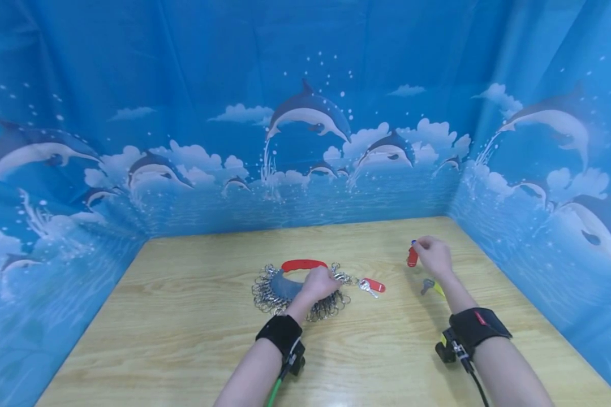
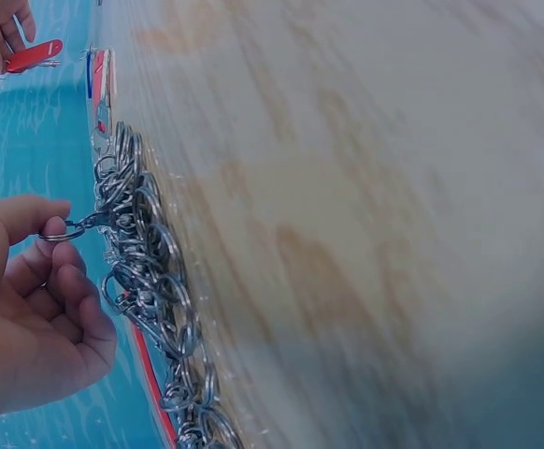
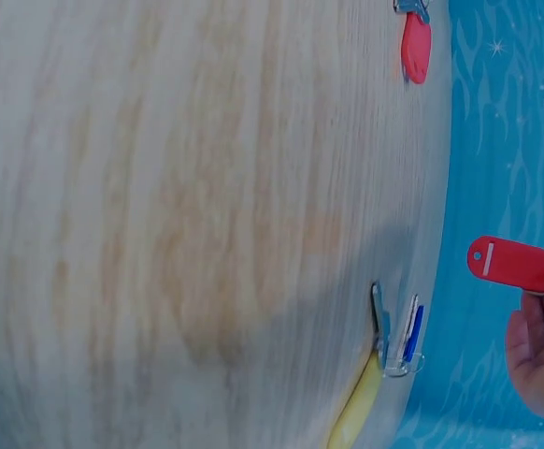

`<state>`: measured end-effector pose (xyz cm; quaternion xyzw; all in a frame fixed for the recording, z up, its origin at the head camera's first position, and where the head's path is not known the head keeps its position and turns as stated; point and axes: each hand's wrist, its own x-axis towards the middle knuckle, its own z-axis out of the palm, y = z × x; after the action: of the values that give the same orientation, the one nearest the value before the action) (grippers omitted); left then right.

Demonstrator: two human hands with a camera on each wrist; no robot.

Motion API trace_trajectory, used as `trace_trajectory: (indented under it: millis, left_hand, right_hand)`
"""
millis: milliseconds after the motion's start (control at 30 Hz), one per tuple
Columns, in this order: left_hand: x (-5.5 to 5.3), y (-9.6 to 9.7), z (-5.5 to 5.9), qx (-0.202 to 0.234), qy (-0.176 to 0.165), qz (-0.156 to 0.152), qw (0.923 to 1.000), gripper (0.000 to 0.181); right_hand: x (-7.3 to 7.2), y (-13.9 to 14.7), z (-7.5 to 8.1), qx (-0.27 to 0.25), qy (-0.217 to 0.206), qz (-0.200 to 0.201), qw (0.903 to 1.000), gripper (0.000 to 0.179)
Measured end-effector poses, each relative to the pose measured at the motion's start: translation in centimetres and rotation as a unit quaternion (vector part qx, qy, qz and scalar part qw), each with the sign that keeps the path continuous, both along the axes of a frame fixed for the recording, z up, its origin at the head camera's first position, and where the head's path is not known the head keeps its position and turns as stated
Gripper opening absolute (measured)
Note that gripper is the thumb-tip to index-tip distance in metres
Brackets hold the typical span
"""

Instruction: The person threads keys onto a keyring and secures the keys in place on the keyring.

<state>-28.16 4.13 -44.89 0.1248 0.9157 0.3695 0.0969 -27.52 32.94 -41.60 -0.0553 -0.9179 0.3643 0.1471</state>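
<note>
A carrier with a red handle (image 1: 304, 264), a grey-blue curved plate (image 1: 283, 287) and many metal rings and clips (image 1: 271, 305) lies on the table. At its right end, my left hand (image 1: 319, 284) pinches a split ring (image 2: 62, 236) between thumb and forefinger; the ring's clip is still among the others. Off to the right, above the tabletop, my right hand (image 1: 434, 255) grips a red key tag (image 3: 515, 265) by its ring end, fingers partly out of the right wrist view. A red tag (image 1: 375, 285) with silver keys (image 1: 369, 289) lies just right of the carrier.
A yellow tag (image 3: 358, 407) with a key (image 1: 427, 285) lies under my right forearm. Beside it in the right wrist view is a blue tag (image 3: 414, 333). A blue dolphin-print curtain (image 1: 305, 203) rises behind the wooden table (image 1: 183, 316) and along both sides.
</note>
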Motion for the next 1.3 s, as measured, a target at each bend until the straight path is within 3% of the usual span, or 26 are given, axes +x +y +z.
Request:
trace_trajectory:
  millis: [433, 700, 967, 1067, 1300]
  left_hand:
    - [0.0, -0.5, 0.4, 0.020, -0.011, 0.020, 0.9995, 0.049]
    - [0.4, -0.5, 0.4, 0.036, -0.045, 0.013, 0.9983, 0.050]
    - [0.2, -0.2, 0.3, 0.014, -0.012, 0.020, 0.9996, 0.052]
    - [0.1, -0.1, 0.4, 0.012, -0.014, 0.021, 0.9996, 0.052]
    - [-0.1, -0.4, 0.5, 0.079, -0.033, 0.004, 0.9963, 0.042]
  right_hand:
    - [-0.7, -1.4, 0.1, -0.017, -0.003, 0.017, 0.9997, 0.031]
    - [-0.9, -2.7, 0.2, -0.082, -0.010, 0.004, 0.9966, 0.032]
    - [-1.2, -3.5, 0.2, -0.098, -0.027, 0.005, 0.9948, 0.034]
    - [-1.2, -3.6, 0.2, -0.095, -0.025, 0.011, 0.9951, 0.031]
    - [-1.1, -3.8, 0.0, -0.090, -0.026, 0.020, 0.9954, 0.029]
